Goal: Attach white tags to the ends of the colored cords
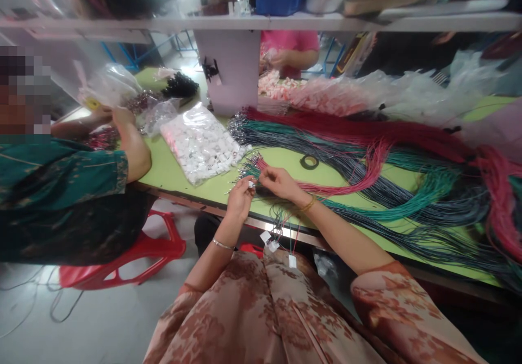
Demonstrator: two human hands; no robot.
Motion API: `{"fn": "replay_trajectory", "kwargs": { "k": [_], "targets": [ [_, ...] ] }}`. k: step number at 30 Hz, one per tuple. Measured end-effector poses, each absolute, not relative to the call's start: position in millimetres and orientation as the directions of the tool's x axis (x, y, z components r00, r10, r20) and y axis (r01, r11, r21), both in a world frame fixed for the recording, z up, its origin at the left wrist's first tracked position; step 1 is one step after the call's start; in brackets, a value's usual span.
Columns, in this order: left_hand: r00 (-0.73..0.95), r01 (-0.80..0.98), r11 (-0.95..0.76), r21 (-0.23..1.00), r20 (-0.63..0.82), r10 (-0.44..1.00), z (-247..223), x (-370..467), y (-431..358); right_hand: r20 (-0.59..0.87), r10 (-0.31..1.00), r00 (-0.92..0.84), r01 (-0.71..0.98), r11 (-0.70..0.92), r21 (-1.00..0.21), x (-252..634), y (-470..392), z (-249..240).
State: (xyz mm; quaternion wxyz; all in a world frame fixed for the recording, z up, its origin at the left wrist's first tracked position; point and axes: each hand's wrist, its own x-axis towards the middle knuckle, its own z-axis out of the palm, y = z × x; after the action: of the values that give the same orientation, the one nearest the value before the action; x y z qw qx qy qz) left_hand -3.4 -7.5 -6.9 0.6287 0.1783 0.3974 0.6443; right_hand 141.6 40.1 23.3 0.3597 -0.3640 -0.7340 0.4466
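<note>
My left hand (240, 196) has its fingers closed on a small white connector (250, 184) over the table's front edge. Just right of it, my right hand (279, 183) is pinched close to the connector; what its fingertips hold is too small to make out. Behind my hands lie the tips of red wires (334, 189) and green wires (391, 212). Dark wires (346, 160) stretch away to the right. Several wires with white connectors (292, 261) on their ends hang over the edge near my lap. A clear bag of white connectors (202, 144) lies beyond my left hand.
A roll of black tape (309, 162) lies on the green tabletop (281, 159). At left, a person in a green top (61, 171) works beside a red stool (122, 261). A shelf (228, 23) crosses above the table. Another person in pink (290, 46) is across it.
</note>
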Motion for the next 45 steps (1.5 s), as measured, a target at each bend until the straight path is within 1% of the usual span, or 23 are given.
{"fn": "replay_trajectory", "kwargs": {
  "k": [5, 10, 14, 16, 18, 20, 23, 27, 29, 30, 31, 32, 33, 34, 35, 36, 37, 38, 39, 40, 42, 44, 45],
  "targets": [
    [-0.126, -0.669, 0.124, 0.733, -0.276, 0.953, -5, -1, -8, 0.189, 0.859, -0.477, 0.329, 0.373, -0.867, 144, 29, 20],
    [-0.143, -0.636, 0.103, 0.765, -0.248, 0.958, -5, 0, -10, 0.152, 0.889, -0.433, 0.391, 0.337, -0.856, 142, 29, 20],
    [-0.187, -0.582, 0.067, 0.810, -0.213, 0.959, -5, 3, -12, 0.123, 0.908, -0.401, 0.397, 0.294, -0.870, 140, 27, 21],
    [-0.218, -0.515, 0.035, 0.856, -0.170, 0.961, -5, 6, -14, 0.121, 0.903, -0.413, 0.378, 0.291, -0.879, 140, 26, 21],
    [-0.238, -0.429, 0.007, 0.903, -0.121, 0.964, -5, 8, -16, 0.130, 0.891, -0.435, 0.376, 0.311, -0.873, 141, 24, 21],
    [-0.238, -0.386, 0.007, 0.922, -0.107, 0.965, -5, 8, -17, 0.160, 0.868, -0.470, 0.387, 0.366, -0.846, 143, 23, 21],
    [-0.228, -0.420, 0.046, 0.906, -0.154, 0.961, -7, 6, -15, 0.202, 0.827, -0.524, 0.402, 0.450, -0.798, 144, 22, 21],
    [-0.242, -0.411, 0.062, 0.910, -0.175, 0.954, -8, 5, -11, 0.199, 0.844, -0.498, 0.467, 0.455, -0.758, 143, 22, 19],
    [-0.278, -0.325, 0.032, 0.945, -0.128, 0.952, -5, 7, -17, 0.178, 0.842, -0.510, 0.456, 0.439, -0.774, 145, 25, 21],
    [-0.313, -0.250, -0.012, 0.968, -0.069, 0.947, -3, 9, -23, 0.156, 0.832, -0.533, 0.428, 0.424, -0.798, 147, 27, 23],
    [-0.341, -0.153, -0.073, 0.986, 0.017, 0.940, 1, 11, -32, 0.134, 0.820, -0.556, 0.392, 0.401, -0.828, 149, 29, 26],
    [-0.355, -0.035, -0.163, 0.986, 0.140, 0.924, 4, 15, -44, 0.120, 0.810, -0.574, 0.354, 0.378, -0.856, 151, 31, 30],
    [-0.312, 0.078, -0.270, 0.960, 0.281, 0.908, 7, 20, -56, 0.115, 0.801, -0.588, 0.321, 0.361, -0.876, 153, 33, 33],
    [-0.187, 0.161, -0.378, 0.912, 0.404, 0.895, 9, 25, -69, 0.117, 0.789, -0.603, 0.298, 0.359, -0.885, 153, 33, 35],
    [0.018, 0.201, -0.490, 0.848, 0.497, 0.868, 12, 32, -82, 0.122, 0.767, -0.629, 0.288, 0.376, -0.881, 151, 31, 37],
    [0.275, 0.197, -0.596, 0.779, 0.539, 0.796, 13, 38, -93, 0.129, 0.735, -0.666, 0.288, 0.413, -0.864, 148, 29, 37],
    [0.471, 0.165, -0.668, 0.726, 0.537, 0.700, 15, 44, -102, 0.134, 0.690, -0.711, 0.297, 0.467, -0.833, 143, 25, 36],
    [0.595, 0.117, -0.710, 0.695, 0.523, 0.610, 16, 49, -109, 0.134, 0.647, -0.750, 0.316, 0.530, -0.787, 138, 20, 33],
    [0.657, 0.075, -0.720, 0.689, 0.509, 0.556, 17, 51, -112, 0.136, 0.619, -0.773, 0.349, 0.595, -0.724, 132, 15, 29],
    [0.662, 0.048, -0.705, 0.707, 0.506, 0.552, 19, 52, -112, 0.138, 0.610, -0.780, 0.394, 0.651, -0.649, 126, 11, 25],
    [0.558, 0.033, -0.611, 0.791, 0.492, 0.668, 22, 44, -104, 0.118, 0.624, -0.773, 0.494, 0.708, -0.504, 116, 5, 17],
    [0.343, 0.059, -0.463, 0.884, 0.418, 0.841, 26, 25, -85, 0.065, 0.648, -0.759, 0.570, 0.710, -0.414, 110, 2, 10],
    [0.178, 0.087, -0.397, 0.914, 0.378, 0.909, 27, 13, -71, 0.046, 0.651, -0.758, 0.587, 0.710, -0.389, 108, 1, 7]
  ]
}}
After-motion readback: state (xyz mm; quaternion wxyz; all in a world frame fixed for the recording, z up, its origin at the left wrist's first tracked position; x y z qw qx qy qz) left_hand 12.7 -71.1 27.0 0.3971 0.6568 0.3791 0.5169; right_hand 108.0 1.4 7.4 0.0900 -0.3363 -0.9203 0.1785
